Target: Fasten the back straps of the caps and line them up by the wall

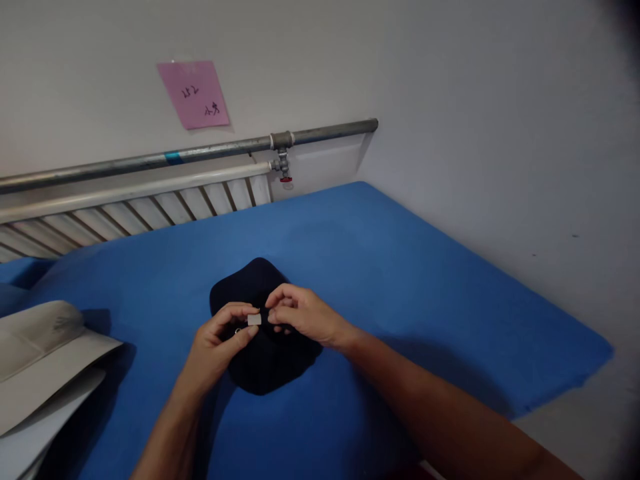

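A dark navy cap (265, 367) lies on the blue-covered surface in front of me, partly hidden by both hands. At its middle, my left hand (217, 340) pinches a small pale flat piece (255, 320) between thumb and fingers; it looks like a buckle or tag on the cap's strap. A small metal ring (238, 331) shows beside the left thumb. Close on the right, my right hand (303, 315) has its thumb and index finger pressed together on a dark strap at the same spot. The strap's far end is hidden under the right fingers.
Several pale bags or folded sheets (45, 373) lie at the left on the blue sheet (425, 280). Behind are a white radiator (165, 207) and a metal pipe (210, 151) with a red-handled valve (285, 179). A pink note (195, 97) is on the wall.
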`<state>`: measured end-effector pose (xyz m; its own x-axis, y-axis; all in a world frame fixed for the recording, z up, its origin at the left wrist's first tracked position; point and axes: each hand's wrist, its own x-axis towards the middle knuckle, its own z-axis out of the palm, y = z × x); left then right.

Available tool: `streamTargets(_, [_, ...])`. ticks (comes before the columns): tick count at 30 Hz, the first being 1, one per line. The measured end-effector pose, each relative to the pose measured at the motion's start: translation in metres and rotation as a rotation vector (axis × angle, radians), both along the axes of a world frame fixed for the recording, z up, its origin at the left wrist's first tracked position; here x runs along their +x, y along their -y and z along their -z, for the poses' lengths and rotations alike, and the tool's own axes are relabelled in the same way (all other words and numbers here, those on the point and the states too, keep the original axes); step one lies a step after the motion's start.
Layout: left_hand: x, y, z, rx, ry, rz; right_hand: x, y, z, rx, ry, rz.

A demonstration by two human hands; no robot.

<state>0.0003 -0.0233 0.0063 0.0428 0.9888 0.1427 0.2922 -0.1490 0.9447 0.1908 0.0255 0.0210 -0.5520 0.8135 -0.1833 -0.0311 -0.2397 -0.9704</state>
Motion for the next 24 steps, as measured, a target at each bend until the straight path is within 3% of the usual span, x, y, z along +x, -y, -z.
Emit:
streamTargets(7, [0.002, 0.0005, -0.0025, -0.057, 0.029, 0.076, -0.003, 0.0025, 0.0039, -0.009, -0.089, -0.04])
streamTargets(12, [-0.0031, 0.0003, -0.0011, -0.04, 0.007, 0.031, 0.003, 0.0012, -0.0008, 0.131, 0.036, -0.039])
streamTargets(19, [-0.002, 0.0023, -0.0021, 0.003, -0.007, 0.076, 0.0034, 0.0008, -0.0013, 0.065, -0.057, -0.059])
streamTargets(24, [-0.0005, 0.003, -0.0055, 0.0, -0.033, 0.112, 0.0015, 0.004, -0.0019, 0.136, -0.032, -0.063])
